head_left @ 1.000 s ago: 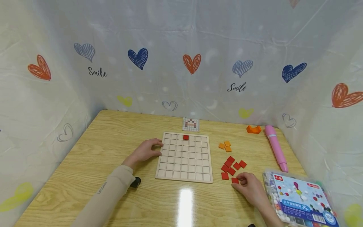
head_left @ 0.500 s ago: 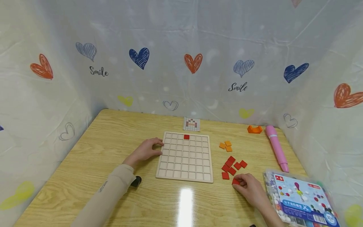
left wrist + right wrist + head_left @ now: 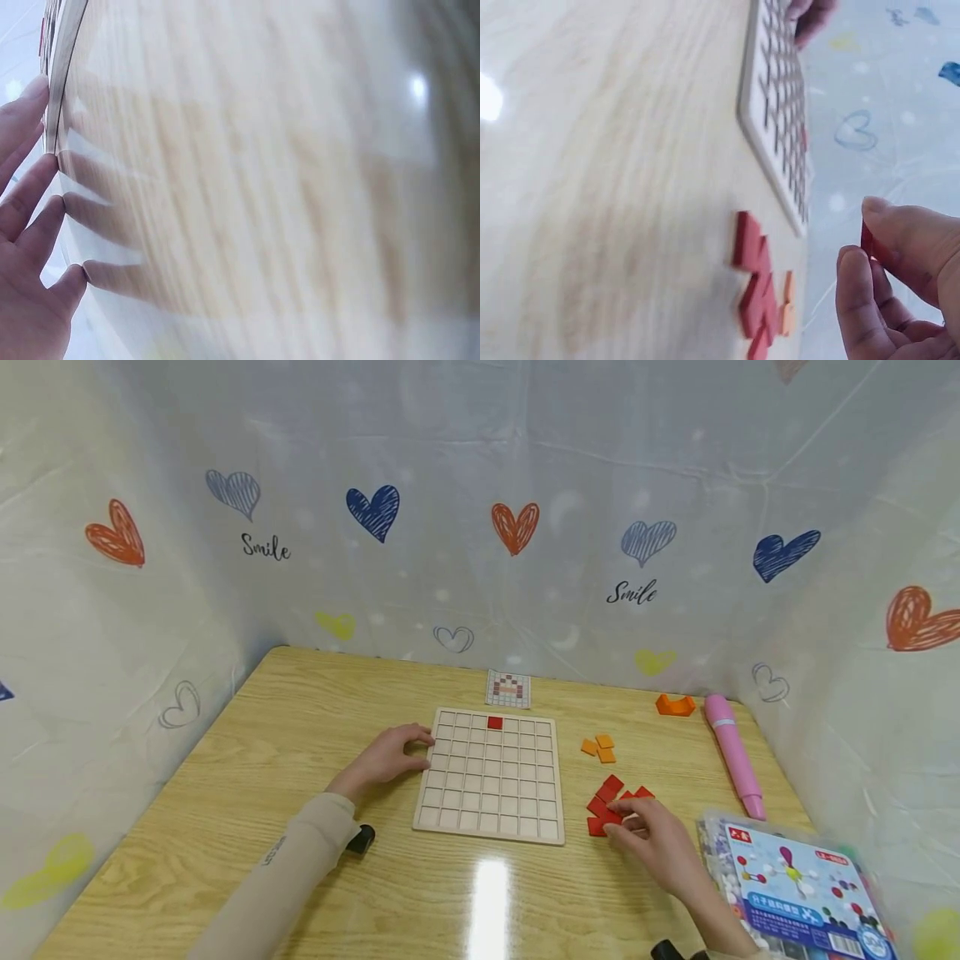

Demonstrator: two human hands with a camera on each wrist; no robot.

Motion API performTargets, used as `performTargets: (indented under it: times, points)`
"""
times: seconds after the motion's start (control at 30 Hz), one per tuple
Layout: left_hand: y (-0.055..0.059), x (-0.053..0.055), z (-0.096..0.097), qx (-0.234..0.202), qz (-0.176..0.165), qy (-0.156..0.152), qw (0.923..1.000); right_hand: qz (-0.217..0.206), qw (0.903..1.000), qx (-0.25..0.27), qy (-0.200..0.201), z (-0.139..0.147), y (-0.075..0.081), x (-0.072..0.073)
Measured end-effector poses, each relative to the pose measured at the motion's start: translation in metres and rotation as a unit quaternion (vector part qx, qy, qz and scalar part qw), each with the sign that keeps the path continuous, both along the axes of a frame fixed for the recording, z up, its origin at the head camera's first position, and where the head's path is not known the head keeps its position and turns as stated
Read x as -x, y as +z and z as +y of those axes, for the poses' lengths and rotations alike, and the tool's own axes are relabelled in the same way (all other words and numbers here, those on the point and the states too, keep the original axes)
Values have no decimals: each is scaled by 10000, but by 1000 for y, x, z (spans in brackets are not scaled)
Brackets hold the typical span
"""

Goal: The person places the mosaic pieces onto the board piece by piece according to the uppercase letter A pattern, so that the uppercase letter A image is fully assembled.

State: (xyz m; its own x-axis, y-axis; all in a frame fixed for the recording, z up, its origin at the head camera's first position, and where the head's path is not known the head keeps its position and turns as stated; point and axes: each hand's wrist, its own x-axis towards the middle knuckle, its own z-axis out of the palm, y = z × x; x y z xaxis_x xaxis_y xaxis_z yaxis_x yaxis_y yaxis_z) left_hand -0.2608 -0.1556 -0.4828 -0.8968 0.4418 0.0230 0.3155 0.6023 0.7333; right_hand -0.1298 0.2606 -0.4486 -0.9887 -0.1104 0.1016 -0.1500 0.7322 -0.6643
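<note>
A pale wooden grid board [image 3: 491, 786] lies mid-table, with one red square tile [image 3: 495, 723] in a cell of its far row. My left hand [image 3: 384, 757] touches the board's left edge, fingers extended; in the left wrist view its fingertips rest at the edge and on the tabletop. Between thumb and fingers my right hand [image 3: 657, 842] pinches another red tile [image 3: 867, 238], seen on edge in the right wrist view. Loose red tiles [image 3: 612, 783] lie right of the board, some hidden behind that hand. Orange tiles [image 3: 605, 742] lie just beyond them.
A small printed pattern card [image 3: 508, 690] lies behind the board. Toward the back right are an orange holder [image 3: 676, 705] and a pink microphone-shaped wand [image 3: 734, 760]. A clear plastic box [image 3: 802, 885] of coloured pieces occupies the front right. A heart-printed curtain [image 3: 450, 577] surrounds the table.
My right hand has picked up the nearest red tile and moved up and slightly left, over the other red tiles. My left hand stays at the board's edge.
</note>
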Motion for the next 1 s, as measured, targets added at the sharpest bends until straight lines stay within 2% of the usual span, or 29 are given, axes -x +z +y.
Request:
performTargets:
  times: [0.3, 0.5, 0.67, 0.8, 1.0]
  points:
    - [1, 1, 2, 64, 40, 95, 9999, 189, 9983, 389, 389, -24, 23, 20]
    - [2, 3, 3, 192, 112, 98, 9997, 368, 9942, 674, 748, -41, 29, 30]
    - [0, 3, 3, 204, 144, 109, 9996, 408, 9934, 739, 777, -55, 31, 42]
    - [0, 3, 2, 254, 147, 144, 9995, 287, 9929, 828, 798, -67, 31, 56]
    - [1, 4, 2, 267, 193, 95, 9994, -188, 9942, 729, 768, -85, 25, 83]
